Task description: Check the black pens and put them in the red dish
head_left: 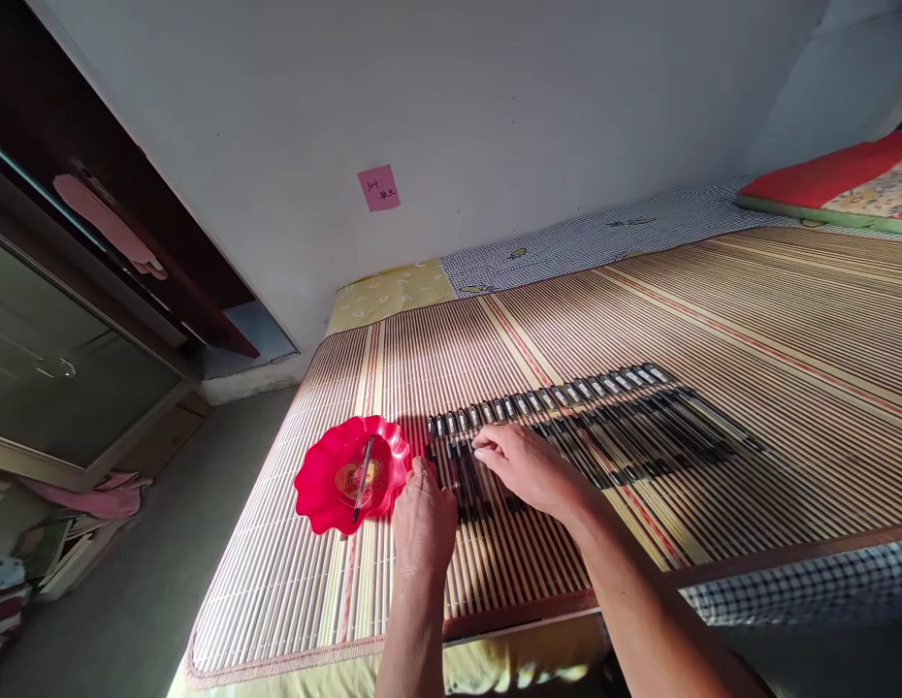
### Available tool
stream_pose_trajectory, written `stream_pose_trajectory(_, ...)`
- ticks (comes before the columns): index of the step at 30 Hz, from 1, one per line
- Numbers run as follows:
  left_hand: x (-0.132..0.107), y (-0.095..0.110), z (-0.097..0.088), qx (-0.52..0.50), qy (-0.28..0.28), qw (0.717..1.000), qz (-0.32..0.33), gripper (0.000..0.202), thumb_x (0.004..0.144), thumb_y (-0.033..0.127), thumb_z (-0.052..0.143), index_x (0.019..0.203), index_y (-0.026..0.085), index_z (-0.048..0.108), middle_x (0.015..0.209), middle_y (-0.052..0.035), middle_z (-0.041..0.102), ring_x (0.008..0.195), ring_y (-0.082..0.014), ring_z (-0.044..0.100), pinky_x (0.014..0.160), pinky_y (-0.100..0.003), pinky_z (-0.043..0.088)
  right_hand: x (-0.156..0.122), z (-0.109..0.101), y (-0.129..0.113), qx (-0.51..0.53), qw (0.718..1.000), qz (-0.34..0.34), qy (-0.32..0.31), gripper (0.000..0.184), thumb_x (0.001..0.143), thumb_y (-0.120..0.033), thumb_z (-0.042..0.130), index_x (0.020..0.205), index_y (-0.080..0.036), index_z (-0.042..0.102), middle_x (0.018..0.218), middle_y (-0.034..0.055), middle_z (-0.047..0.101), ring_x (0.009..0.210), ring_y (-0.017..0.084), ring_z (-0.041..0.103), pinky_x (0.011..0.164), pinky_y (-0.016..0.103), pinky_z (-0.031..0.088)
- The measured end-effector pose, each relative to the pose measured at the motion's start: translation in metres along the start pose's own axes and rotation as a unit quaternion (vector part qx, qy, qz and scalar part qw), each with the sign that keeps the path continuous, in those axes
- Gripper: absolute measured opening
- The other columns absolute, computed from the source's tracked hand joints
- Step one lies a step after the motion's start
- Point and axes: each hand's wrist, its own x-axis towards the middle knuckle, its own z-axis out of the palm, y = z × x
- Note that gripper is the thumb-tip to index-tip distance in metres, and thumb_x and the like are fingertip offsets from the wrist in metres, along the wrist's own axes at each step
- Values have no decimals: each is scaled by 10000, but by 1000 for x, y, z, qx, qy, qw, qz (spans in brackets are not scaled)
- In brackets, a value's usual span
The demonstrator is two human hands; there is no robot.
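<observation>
Many slim black pens (640, 431) lie side by side in a long row on a striped bamboo mat (567, 320); pale marks show along their far ends. My right hand (520, 463) reaches over the left part of the row. Its thumb and forefinger are pinched together above the pens, and what is between them is too small to make out. My left hand (425, 514) is bent down at the row's left end, beside the plate, with its fingertips mostly hidden. A red plate (316, 485) with a wavy rim stands left of it, holding one pen (364, 475).
The mat covers a bed against a white wall (567, 116) bearing a pink note (379, 187). Folded red bedding (807, 179) lies at the far right. A glass-panelled door (58, 359) and grey floor (225, 475) are on the left. Checked cloth (807, 586) hangs at the bed's near edge.
</observation>
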Motion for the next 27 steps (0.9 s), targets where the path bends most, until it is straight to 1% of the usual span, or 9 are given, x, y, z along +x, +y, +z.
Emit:
stream_pose_trajectory(4,-2,-2,0,31,2,999,-6,283,910,106,502,1169,89,613,1046,-199,762,996,-326,752,791,-368,495,0,-1,0,6,1000,-2,0,190,965,-115,575,848,-186,707,855,46,768,792,193,680,734,306,437)
stream_pose_trajectory(8,-1,-3,-1,50,-5,998,-33,228,896,125,542,1088,71,654,987,-197,775,985,-336,748,784,-373,488,0,-2,-2,5,1000,10,-5,177,968,-123,582,864,-174,715,878,51,771,817,193,684,740,302,437)
stream_pose_trajectory(13,1,-5,0,47,-6,998,-40,175,907,171,576,990,84,702,958,-198,780,972,-331,747,760,-356,470,1,-2,-3,4,1000,15,-16,175,974,-140,587,874,-172,727,831,43,759,778,186,674,715,298,432)
stream_pose_trajectory(16,1,-6,1,34,3,999,-42,164,908,176,580,975,81,696,953,-201,775,951,-318,740,753,-348,453,0,-2,-3,8,1000,13,-14,167,969,-141,593,896,-173,739,850,49,767,798,191,685,726,302,442)
stream_pose_trajectory(19,0,-7,-3,17,16,999,-33,121,914,204,588,938,114,666,886,-144,752,874,-272,713,726,-325,429,-1,-2,-3,18,1000,10,1,177,970,-150,586,891,-175,743,860,56,770,808,195,690,743,311,460)
stream_pose_trajectory(21,-2,-7,-9,-29,37,999,-19,63,893,202,601,842,168,613,768,-58,687,753,-216,654,672,-301,394,1,-1,-4,57,998,13,20,191,985,-195,576,901,-179,746,847,59,767,796,195,696,735,312,480)
stream_pose_trajectory(23,-4,-6,-16,-124,58,991,8,156,848,186,612,729,217,517,644,29,547,623,-160,534,602,-280,333,3,0,-3,139,990,17,32,211,996,-290,581,936,-178,749,861,66,771,780,193,712,717,309,509)
stream_pose_trajectory(25,-6,-5,-21,-239,55,968,45,237,806,191,613,665,242,429,592,74,404,559,-126,404,552,-269,268,6,2,-3,236,971,23,27,275,981,-413,609,980,-175,747,924,80,777,759,187,727,669,297,528)
stream_pose_trajectory(27,-9,-3,-23,-320,33,944,76,253,788,222,607,653,249,395,591,87,333,554,-114,324,530,-262,227,8,4,-4,315,948,35,16,368,939,-529,649,979,-174,740,956,83,770,712,173,722,597,277,517)
